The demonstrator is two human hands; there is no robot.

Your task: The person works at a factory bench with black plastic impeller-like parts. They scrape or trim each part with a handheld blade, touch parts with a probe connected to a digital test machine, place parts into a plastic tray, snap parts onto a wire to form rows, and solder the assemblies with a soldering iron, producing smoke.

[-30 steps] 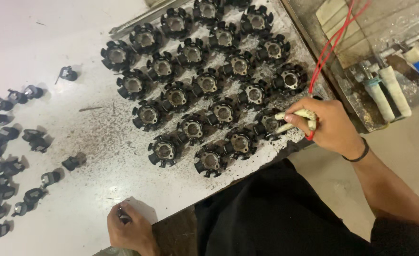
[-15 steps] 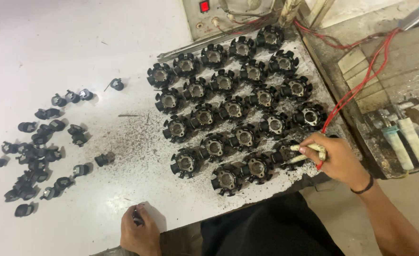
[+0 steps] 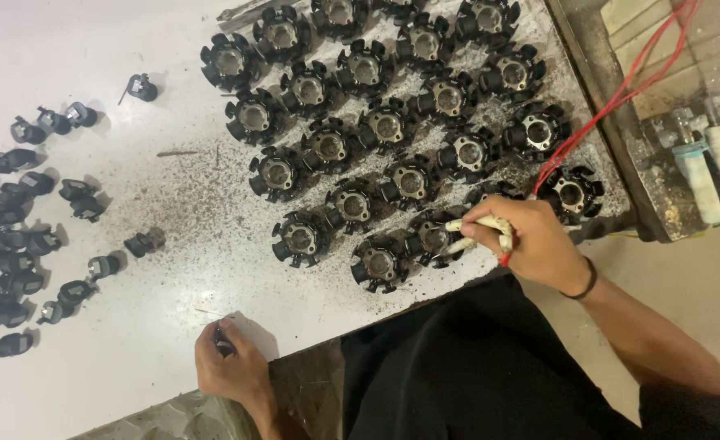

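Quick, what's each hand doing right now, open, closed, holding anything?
Left hand: closed on a small dark part at the table edge.
Right hand: closed on a pale-handled wired tool.

The right hand (image 3: 531, 244) grips a pale, taped tool (image 3: 478, 232) with a red wire (image 3: 621, 102), its tip against a black round part (image 3: 433, 238) in the rows on the white table (image 3: 132, 49). The left hand (image 3: 230, 371) pinches a small dark piece (image 3: 223, 346) at the table's near edge. Small black clips (image 3: 18, 236) lie scattered well apart.
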